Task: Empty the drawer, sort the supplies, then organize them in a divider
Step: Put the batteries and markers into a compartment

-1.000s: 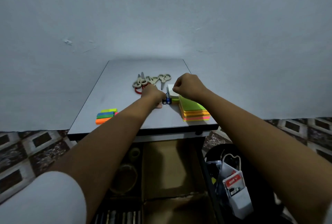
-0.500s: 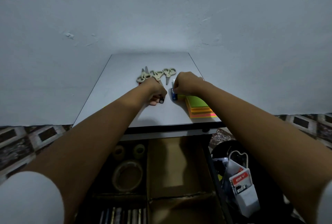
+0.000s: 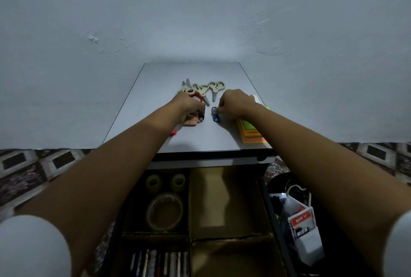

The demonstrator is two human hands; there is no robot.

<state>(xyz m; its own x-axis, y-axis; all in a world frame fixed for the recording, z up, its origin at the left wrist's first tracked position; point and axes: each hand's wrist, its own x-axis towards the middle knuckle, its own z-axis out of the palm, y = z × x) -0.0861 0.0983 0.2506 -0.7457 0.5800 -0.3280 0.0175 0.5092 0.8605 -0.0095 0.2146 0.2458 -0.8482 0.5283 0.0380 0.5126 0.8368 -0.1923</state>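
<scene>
From my remote seat, the grey table [image 3: 155, 103] fills the middle of the view. Below the table's front edge the drawer [image 3: 270, 210] hangs open, and the cardboard divider [image 3: 222, 199] inside it holds tape rolls [image 3: 165, 211] on its left side. Both of the person's forearms stretch straight over the table's front edge. Sticky notes [image 3: 251, 134] are stacked at the table's near right corner, and scissors [image 3: 213, 88] lie in a row towards the table's back. At the table's centre the left hand [image 3: 191, 108] is knuckles up, its fingers curled round a dark-ended piece [image 3: 201, 118]. Just beside it, the right hand [image 3: 233, 104] pinches a blue cylinder [image 3: 215, 115] that touches the tabletop.
</scene>
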